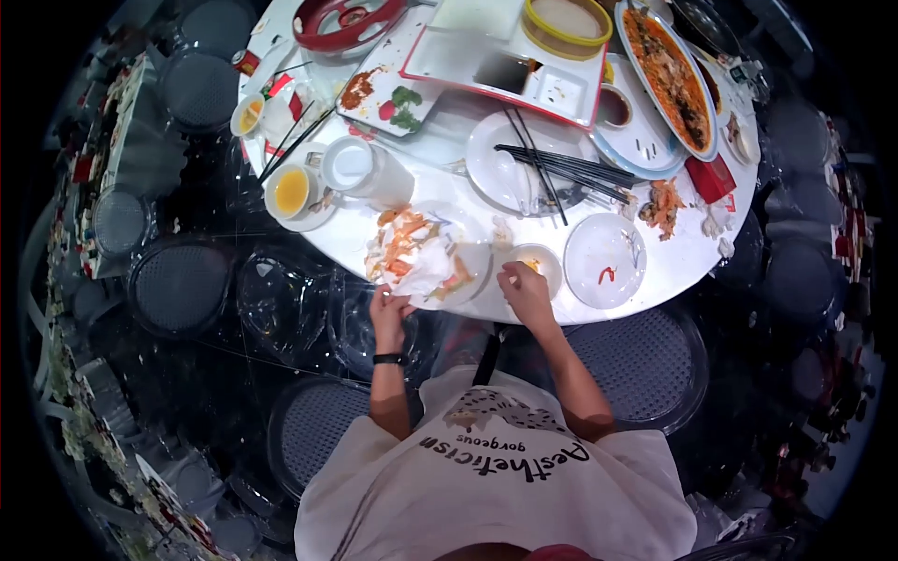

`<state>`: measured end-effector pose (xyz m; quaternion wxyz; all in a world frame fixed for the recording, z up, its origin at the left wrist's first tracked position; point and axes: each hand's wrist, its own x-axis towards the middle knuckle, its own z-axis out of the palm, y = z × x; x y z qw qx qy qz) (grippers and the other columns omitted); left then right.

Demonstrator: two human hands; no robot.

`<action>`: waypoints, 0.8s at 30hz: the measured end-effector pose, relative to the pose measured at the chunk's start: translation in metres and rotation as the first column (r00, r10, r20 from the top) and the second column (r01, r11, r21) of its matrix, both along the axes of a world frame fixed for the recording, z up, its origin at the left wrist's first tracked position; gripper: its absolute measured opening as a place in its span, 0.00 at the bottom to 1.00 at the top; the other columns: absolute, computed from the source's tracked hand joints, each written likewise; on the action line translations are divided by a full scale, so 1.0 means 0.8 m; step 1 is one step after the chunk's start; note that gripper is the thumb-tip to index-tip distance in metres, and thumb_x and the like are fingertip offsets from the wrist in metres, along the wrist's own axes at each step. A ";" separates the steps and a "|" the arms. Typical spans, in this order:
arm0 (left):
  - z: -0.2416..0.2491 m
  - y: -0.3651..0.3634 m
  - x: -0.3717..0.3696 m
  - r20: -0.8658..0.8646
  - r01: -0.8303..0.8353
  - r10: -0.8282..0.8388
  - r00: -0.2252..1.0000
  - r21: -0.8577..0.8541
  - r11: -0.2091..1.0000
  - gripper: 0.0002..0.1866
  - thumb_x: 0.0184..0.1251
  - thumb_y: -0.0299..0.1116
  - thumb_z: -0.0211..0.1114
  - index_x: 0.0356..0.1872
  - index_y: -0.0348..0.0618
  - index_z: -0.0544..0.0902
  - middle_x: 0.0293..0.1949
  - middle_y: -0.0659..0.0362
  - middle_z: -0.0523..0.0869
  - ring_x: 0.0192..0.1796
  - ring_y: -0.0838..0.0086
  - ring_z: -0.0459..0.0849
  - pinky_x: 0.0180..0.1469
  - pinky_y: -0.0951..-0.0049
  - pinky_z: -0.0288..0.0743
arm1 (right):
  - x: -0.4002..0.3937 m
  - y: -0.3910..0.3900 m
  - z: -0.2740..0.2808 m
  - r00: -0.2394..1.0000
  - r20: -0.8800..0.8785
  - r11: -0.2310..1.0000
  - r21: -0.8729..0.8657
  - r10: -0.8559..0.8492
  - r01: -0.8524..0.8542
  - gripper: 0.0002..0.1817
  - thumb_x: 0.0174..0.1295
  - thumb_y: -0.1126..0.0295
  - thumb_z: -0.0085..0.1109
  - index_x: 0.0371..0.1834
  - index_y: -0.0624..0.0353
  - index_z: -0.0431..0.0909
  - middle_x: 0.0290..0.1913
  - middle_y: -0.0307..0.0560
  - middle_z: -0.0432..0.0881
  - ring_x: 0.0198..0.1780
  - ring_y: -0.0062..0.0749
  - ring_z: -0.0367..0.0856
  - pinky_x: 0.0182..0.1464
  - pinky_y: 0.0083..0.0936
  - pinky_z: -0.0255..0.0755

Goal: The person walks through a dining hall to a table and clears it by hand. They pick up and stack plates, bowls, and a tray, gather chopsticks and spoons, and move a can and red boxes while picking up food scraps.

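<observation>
My left hand (389, 310) is at the near left rim of a plate (479, 245) heaped with orange food scraps (400, 238) and crumpled white tissue (427, 266). Its fingers look closed on that rim, though their tips are partly hidden. Over the near left side of a small bowl (552, 269) with yellow residue is my right hand (527, 292), fingers curled in against the rim. To the right of this hand lies a white plate (589, 276) with a red chili (607, 275) on it.
Black chopsticks (566, 168) lie across a larger plate (482, 150). A white pitcher (382, 178) and a bowl of yellow liquid (290, 192) stand left. Farther back are an oval fish platter (708, 140) and a bamboo steamer (568, 25). Dark stools (645, 369) flank me.
</observation>
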<state>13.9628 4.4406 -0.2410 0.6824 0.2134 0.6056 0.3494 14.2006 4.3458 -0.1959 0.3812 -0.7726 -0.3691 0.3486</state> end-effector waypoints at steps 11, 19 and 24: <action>0.135 -0.039 0.039 -0.025 0.345 -0.345 0.938 0.131 0.929 0.15 0.61 0.17 0.56 0.49 0.39 0.72 0.39 0.57 0.83 0.37 0.76 0.83 0.35 0.76 0.83 | 0.047 -0.061 0.040 0.608 -0.788 0.994 -0.057 -0.103 0.096 0.17 0.64 0.64 0.56 0.51 0.64 0.75 0.40 0.42 0.81 0.35 0.23 0.80 0.34 0.19 0.76; 0.145 -0.110 0.131 0.087 0.600 -0.614 0.785 0.142 0.787 0.15 0.69 0.32 0.58 0.54 0.40 0.73 0.47 0.55 0.81 0.41 0.75 0.82 0.40 0.76 0.80 | 0.250 -0.225 0.102 0.534 -0.732 0.854 -0.128 -0.424 0.504 0.15 0.62 0.70 0.56 0.50 0.65 0.74 0.38 0.45 0.83 0.31 0.25 0.84 0.27 0.13 0.80; 0.083 -0.168 0.151 0.092 0.632 -0.637 0.766 0.079 0.771 0.13 0.70 0.35 0.57 0.49 0.37 0.75 0.41 0.56 0.81 0.37 0.75 0.81 0.36 0.75 0.79 | 0.434 -0.295 0.055 0.730 -0.354 0.795 -0.073 -0.585 0.602 0.11 0.60 0.70 0.56 0.42 0.66 0.77 0.31 0.44 0.83 0.26 0.25 0.82 0.24 0.19 0.77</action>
